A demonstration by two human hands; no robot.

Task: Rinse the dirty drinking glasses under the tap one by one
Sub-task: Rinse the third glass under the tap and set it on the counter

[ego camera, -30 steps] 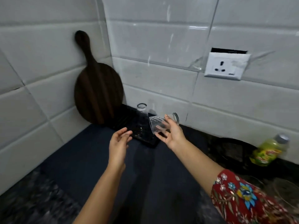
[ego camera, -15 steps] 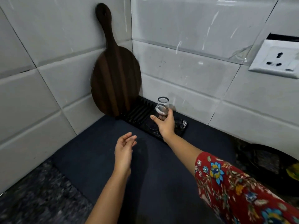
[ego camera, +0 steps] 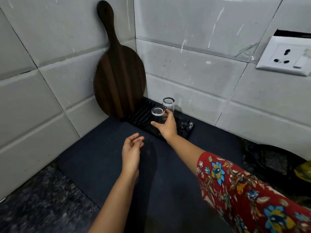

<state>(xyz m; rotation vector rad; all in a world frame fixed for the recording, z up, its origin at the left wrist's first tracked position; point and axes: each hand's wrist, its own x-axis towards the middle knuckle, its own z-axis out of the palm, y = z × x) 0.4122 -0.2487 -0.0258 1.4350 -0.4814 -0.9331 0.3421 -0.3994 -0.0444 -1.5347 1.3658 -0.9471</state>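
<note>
Clear glass (ego camera: pixel 158 113) gripped by right hand (ego camera: pixel 168 128) on black rack (ego camera: pixel 138 115), worktop's back corner — apparently placed to drain; left hand (ego camera: pixel 132 150) slack, empty.

Two arms in view, one with a patterned sleeve.
We see the right arm in a red sleeve (ego camera: pixel 244 190) that ends partway along the arm, printed with blue and yellow flowers, grey-green leaves and thin pale stems. We see the left forearm uncovered down to the frame edge, and the left hand (ego camera: pixel 132 153) and right hand (ego camera: pixel 168 127) bare.
</note>
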